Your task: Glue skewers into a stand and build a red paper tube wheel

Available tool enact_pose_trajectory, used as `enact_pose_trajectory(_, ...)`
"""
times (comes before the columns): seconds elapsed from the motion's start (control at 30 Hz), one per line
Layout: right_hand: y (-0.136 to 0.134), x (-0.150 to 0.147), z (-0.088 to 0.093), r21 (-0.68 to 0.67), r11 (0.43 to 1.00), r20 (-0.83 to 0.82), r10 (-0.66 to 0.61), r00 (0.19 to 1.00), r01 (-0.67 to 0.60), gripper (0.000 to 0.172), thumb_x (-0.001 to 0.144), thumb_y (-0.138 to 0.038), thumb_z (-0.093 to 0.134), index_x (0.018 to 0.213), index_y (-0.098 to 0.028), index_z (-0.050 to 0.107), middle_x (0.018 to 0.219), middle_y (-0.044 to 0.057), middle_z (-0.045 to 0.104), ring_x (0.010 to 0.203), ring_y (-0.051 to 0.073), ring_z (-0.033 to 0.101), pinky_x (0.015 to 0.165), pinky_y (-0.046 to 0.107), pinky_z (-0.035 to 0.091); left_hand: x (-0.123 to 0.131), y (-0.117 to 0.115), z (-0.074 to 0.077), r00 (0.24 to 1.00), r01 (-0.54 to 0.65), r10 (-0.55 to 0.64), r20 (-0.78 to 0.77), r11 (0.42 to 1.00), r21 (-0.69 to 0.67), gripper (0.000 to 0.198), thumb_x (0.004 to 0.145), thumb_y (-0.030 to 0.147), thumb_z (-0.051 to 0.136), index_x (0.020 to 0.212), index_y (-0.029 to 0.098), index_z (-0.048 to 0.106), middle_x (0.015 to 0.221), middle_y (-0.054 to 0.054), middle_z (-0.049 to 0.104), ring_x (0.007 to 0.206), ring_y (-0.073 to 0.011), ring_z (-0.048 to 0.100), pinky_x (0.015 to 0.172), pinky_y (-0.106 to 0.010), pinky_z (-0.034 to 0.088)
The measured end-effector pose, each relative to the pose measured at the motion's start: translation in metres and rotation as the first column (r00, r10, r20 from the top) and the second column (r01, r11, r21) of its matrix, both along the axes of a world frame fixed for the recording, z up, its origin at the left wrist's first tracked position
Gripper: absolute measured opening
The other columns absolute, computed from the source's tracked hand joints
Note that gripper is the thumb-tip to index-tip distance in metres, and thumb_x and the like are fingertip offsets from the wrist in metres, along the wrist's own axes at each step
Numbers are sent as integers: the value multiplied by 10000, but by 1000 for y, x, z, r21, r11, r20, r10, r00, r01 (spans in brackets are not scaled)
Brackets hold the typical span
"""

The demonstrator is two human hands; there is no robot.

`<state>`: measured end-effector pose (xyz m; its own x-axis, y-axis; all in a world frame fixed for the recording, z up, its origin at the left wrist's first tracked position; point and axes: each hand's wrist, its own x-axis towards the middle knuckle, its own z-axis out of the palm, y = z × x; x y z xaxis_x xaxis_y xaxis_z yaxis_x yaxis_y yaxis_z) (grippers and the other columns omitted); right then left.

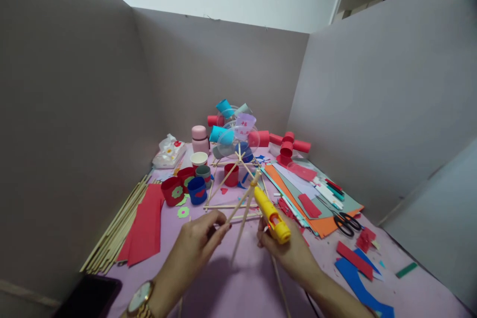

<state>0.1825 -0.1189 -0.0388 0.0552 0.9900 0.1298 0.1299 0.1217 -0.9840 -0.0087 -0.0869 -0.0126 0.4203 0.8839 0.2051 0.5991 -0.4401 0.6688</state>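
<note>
From my end I see a yellow glue gun [272,214] tilted, its nozzle close to the top where slim pale wooden sticks [244,219] meet and splay downward.

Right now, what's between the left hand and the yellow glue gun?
Head view: thin wooden sticks, one reaching the left hand, the sticks converging beside the yellow glue gun.

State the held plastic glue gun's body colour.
The glue gun is yellow, best seen in the head view.
</note>
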Motion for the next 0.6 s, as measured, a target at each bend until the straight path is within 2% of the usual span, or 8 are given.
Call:
enact_pose_trajectory(0.1, 6, 8, 3, -16, 1000, 25, 14, 1000, -14, 151, 688, -186, 562, 824, -201, 499, 787, -26, 587, 586, 122, 606, 582, 255, 474, -14, 9, 7, 1000, -25, 25, -8, 1000, -13, 204, 861, 387, 430, 781, 218, 510, 607, 42, 563, 556, -116, 560, 547, -217, 396)
enact_pose_trajectory(0.2, 9, 13, 8, -36, 999, 33, 4, 999, -3, 186, 714, -238, 584, 886, -195, 529, 847, -3, 610, 630, 135, 621, 596, 263, 472, -20, 15, 12, 994, -93, 94, 46, 995, -31, 206, 848, 407, 438, 785, 221, 501, 604, 41, 567, 565, -126, 579, 551, -227, 416)
enact_pose_trajectory(0.27, 9, 16, 10, -41, 998, 27, -36, 999, 37, 237, 727, -292, 603, 933, -191, 545, 852, 13, 625, 677, 156, 629, 607, 269, 475, -18, 16, 12, 985, -120, 127, 119, 991, -62, 216, 838, 421, 448, 788, 218, 502, 630, 32, 577, 586, -135, 594, 558, -236, 438)
enact_pose_trajectory(0.37, 10, 22, 10, -26, 997, 0, -70, 998, 70, 302, 746, -378, 611, 968, -186, 540, 917, 40, 627, 719, 169, 638, 605, 266, 482, -10, 16, 6, 972, -88, 109, 206, 990, -107, 218, 833, 423, 460, 800, 215, 518, 673, 18, 604, 630, -147, 615, 585, -248, 463)
enact_pose_trajectory(0.43, 11, 30, 7, -17, 996, 63, -86, 994, 87, 293, 767, -432, 587, 918, -188, 526, 868, 27, 618, 656, 153, 625, 554, 251, 471, -5, 16, 2, 972, -60, 86, 219, 991, -122, 218, 832, 424, 461, 804, 218, 530, 668, 20, 610, 626, -145, 611, 591, -245, 463)
enact_pose_trajectory(0.47, 13, 36, 6, -9, 993, 168, -112, 979, 115, 278, 780, -447, 566, 880, -193, 515, 803, 9, 608, 612, 141, 606, 527, 240, 453, -3, 16, 1, 973, -49, 75, 216, 991, -122, 224, 831, 430, 460, 798, 221, 533, 659, 23, 606, 622, -144, 606, 592, -242, 459)
enact_pose_trajectory(0.53, 14, 55, 0, 25, 976, 460, -204, 864, 217, 226, 790, -423, 543, 821, -204, 497, 724, -15, 586, 583, 136, 565, 511, 234, 406, -3, 17, -1, 977, -44, 67, 201, 992, -119, 260, 816, 475, 463, 785, 228, 537, 648, 25, 598, 619, -149, 602, 591, -238, 454)
enact_pose_trajectory(0.6, 13, 79, -7, 74, 938, 689, -293, 663, 337, 148, 773, -343, 542, 789, -205, 494, 734, 0, 593, 649, 165, 558, 546, 250, 363, -7, 19, -5, 980, -66, 88, 178, 990, -127, 353, 776, 578, 463, 780, 235, 545, 644, 19, 600, 631, -167, 606, 597, -241, 456)
